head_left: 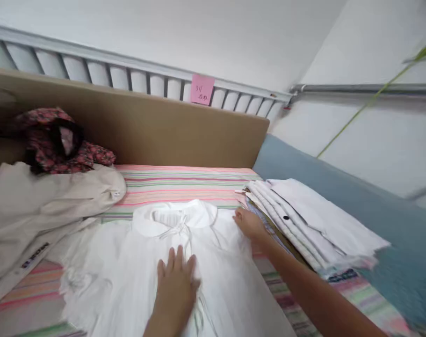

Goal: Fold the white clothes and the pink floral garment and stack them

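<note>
A white blouse with a round collar and a thin tie at the neck lies spread out, front side up. My left hand rests flat on its chest, fingers spread, just below the collar. At the blouse's right shoulder my right hand is closed, fingertips pinching the white cloth. Part of the sleeve on that side is hidden under this hand and arm. The lower end of the blouse runs out of the picture.
A stack of folded clothes stands at the right beside the blue wall panel. To the left lie a cream garment and a dark floral garment. Striped bedding lies beneath. A brown board and radiator close the back.
</note>
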Demonstrator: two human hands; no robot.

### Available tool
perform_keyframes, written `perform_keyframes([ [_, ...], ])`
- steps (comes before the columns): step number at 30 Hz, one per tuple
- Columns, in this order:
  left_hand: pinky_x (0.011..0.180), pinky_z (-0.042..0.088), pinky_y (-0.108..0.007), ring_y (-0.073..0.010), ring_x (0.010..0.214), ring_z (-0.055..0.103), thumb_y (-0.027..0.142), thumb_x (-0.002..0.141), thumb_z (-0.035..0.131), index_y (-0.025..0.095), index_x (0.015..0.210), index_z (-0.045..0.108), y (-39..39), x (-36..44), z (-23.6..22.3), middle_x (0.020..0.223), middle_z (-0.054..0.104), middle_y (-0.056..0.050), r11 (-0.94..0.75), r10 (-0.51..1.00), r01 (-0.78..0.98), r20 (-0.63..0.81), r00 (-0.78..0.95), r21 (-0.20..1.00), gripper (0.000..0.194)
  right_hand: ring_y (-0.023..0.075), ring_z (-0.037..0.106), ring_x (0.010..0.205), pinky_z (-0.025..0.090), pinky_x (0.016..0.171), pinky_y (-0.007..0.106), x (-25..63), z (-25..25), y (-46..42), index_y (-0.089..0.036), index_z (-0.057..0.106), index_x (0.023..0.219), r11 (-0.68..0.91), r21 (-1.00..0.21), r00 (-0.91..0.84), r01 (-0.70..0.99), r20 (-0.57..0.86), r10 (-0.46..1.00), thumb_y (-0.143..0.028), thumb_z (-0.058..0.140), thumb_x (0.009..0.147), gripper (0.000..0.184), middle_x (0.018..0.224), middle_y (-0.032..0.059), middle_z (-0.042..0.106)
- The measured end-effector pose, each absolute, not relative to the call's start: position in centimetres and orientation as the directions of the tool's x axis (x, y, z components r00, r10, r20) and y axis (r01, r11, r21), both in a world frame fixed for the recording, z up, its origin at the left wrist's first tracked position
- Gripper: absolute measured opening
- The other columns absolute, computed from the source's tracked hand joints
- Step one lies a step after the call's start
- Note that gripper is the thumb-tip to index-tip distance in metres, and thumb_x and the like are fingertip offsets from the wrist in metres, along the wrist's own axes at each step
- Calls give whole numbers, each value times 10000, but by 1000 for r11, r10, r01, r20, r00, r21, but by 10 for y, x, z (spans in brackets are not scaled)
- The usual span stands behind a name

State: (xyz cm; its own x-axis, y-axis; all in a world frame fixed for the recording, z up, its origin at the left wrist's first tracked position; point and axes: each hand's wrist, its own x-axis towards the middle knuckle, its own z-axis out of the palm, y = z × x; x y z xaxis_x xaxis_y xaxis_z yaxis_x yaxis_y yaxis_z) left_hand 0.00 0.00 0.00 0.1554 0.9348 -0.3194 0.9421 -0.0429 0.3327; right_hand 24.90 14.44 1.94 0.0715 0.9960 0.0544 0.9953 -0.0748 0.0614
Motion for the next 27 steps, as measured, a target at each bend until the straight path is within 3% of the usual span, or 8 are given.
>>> perform_keyframes([
  [5, 1085, 136, -589, -314, 1395, 65, 328, 845, 368, 288, 1381, 323, 0, -2, 4, 1523, 121, -79, -62, 939, 947, -303, 163, 316, 540, 233, 640, 865, 418, 729, 312, 254, 4, 144, -143, 611, 951, -177, 37, 175, 983, 65, 982, -192, 429, 839, 219, 877, 131, 683],
  [8, 1083, 153, -586, -310, 1395, 83, 359, 852, 375, 294, 1378, 331, 0, -5, 2, 1523, 135, -74, -71, 942, 942, -288, 171, 328, 531, 242, 582, 1036, 405, 857, 346, 241, 11, 130, -142, 547, 1158, -168, -6, 167, 986, 137, 976, -198, 419, 854, 335, 1100, 151, 633],
  [11, 1081, 187, -577, -303, 1390, 144, 382, 858, 394, 286, 1377, 334, -2, -6, -6, 1509, 206, -79, -91, 968, 937, -192, 163, 338, 532, 230, 367, 1288, 282, 1038, 375, 225, 11, 98, -179, 426, 1325, 136, -53, -116, 989, 277, 954, -286, 386, 897, 443, 1401, 116, 419],
  [14, 1080, 238, -546, -281, 1373, 226, 395, 873, 389, 239, 1377, 340, -11, -11, -23, 1471, 314, -94, -142, 990, 930, 21, 143, 338, 530, 220, 289, 1341, 208, 1089, 412, 222, -6, 64, -238, 446, 1327, 457, -80, -426, 886, 250, 869, -376, 391, 905, 447, 1443, 69, 373],
  [17, 1076, 282, -507, -262, 1358, 272, 419, 887, 359, 220, 1358, 372, -35, -28, -44, 1438, 383, -91, -171, 971, 926, 217, 100, 337, 511, 237, 325, 1324, 232, 1070, 450, 236, -24, 47, -231, 463, 1317, 283, -103, -271, 953, 122, 955, -414, 396, 903, 457, 1423, 88, 401],
  [20, 1059, 318, -498, -271, 1336, 317, 430, 881, 373, 211, 1330, 408, -76, -58, -62, 1411, 421, -102, -83, 945, 940, 325, -31, 330, 500, 259, 318, 1326, 256, 1054, 467, 257, -31, 34, -199, 472, 1310, 97, -94, -88, 991, 95, 991, -369, 407, 898, 450, 1428, 110, 387],
  [24, 1049, 353, -456, -272, 1313, 358, 421, 871, 395, 147, 1292, 448, -145, -96, -77, 1367, 465, -140, 38, 906, 954, 393, -159, 298, 505, 243, 328, 1324, 275, 1056, 425, 284, -39, -2, -181, 467, 1316, 148, -114, -132, 982, 140, 981, -305, 409, 890, 448, 1424, 112, 392],
  [27, 1066, 320, -482, -270, 1332, 325, 354, 878, 392, 209, 1325, 420, -193, -104, -82, 1404, 432, -97, 62, 908, 970, 390, -152, 234, 470, 247, 341, 1317, 265, 1064, 437, 298, -48, -31, -184, 464, 1321, 155, -119, -133, 981, 174, 976, -316, 387, 894, 454, 1414, 104, 409],
])
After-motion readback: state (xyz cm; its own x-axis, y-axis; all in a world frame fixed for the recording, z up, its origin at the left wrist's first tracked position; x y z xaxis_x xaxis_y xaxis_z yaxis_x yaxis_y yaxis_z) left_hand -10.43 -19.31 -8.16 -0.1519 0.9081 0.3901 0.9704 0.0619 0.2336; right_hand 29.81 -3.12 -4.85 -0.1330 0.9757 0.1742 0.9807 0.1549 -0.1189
